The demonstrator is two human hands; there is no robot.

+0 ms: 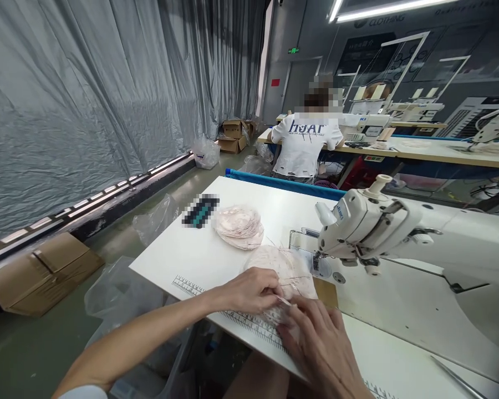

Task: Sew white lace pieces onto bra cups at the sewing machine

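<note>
A pale pink fabric piece [289, 271] with loose dark threads lies on the white table, just left of the sewing machine's needle area. My left hand [253, 289] has its fingers pinched on the near edge of this fabric. Close beside it, my right hand [316, 338] is closed on the same edge, its fingertips partly hidden. Both hands are above the ruler markings [249, 327] along the table's front. Further back and to the left sits a stack of similar round fabric pieces [239, 226]. The white sewing machine [357, 227] stands to the right of the hands.
A pair of metal tweezers or a similar pointed tool [457, 377] lies at the lower right. A blurred-out dark object [200, 210] rests at the table's left. Cardboard [45, 271] and plastic bags are on the floor. Ahead, a person in a white shirt [306, 144] sits at another table.
</note>
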